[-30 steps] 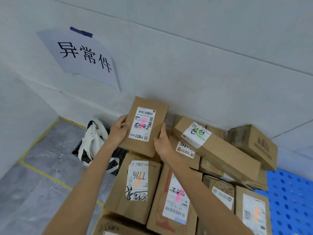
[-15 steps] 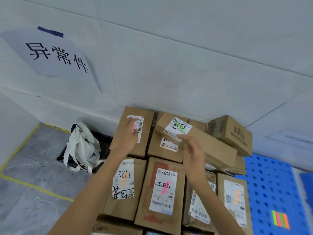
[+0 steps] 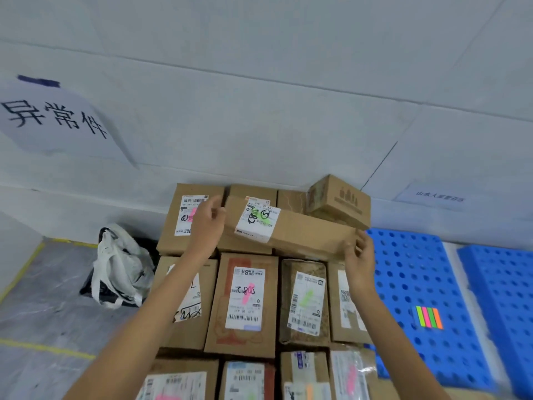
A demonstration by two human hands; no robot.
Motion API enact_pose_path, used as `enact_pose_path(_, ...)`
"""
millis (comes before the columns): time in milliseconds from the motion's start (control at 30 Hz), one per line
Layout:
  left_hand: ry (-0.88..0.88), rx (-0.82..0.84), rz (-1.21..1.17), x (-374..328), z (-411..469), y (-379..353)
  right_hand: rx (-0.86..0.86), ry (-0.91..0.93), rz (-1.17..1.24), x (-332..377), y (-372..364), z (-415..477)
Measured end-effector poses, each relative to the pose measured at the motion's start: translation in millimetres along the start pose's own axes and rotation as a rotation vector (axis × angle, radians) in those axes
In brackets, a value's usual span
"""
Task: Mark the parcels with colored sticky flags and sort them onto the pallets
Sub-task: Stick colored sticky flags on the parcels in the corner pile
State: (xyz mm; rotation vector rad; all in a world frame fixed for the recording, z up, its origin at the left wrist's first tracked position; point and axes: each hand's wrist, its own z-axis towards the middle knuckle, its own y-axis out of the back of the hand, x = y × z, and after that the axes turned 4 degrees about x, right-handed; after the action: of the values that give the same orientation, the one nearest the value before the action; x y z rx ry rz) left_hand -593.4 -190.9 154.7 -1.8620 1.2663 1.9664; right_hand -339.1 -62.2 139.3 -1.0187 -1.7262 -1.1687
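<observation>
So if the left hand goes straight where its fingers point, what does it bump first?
Probably the end of the long box lying across the pile. The left hand is right beside it, though depth is hard to judge.

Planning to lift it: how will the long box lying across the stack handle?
The long box is probably stiff: its cardboard edges look straight. Being long and resting on other boxes, it might tip if lifted by one end.
</observation>
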Motion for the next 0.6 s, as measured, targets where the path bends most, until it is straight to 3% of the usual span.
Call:
enact_pose_path(100,-0.007,0.008,0.077,13.8,-33.8,21.9,0.041,0.026,-0.045,-8.1,16.0,-28.0)
enact_pose_path(300,0.164,0.115,0.019,39.7,-90.8,42.7,0.145,-0.033,-0.144,-35.4,36.1,-70.1)
enact_pose_path(467,0.375,0.186,0.058,56.2,-87.6,46.1,0.248,-0.099,-0.363,-42.9,43.3,-68.9)
enact_pose_path(600,0.247,0.194,0.210,46.2,-61.7,57.3,0.249,0.075,-0.644,-21.3,38.7,-53.8)
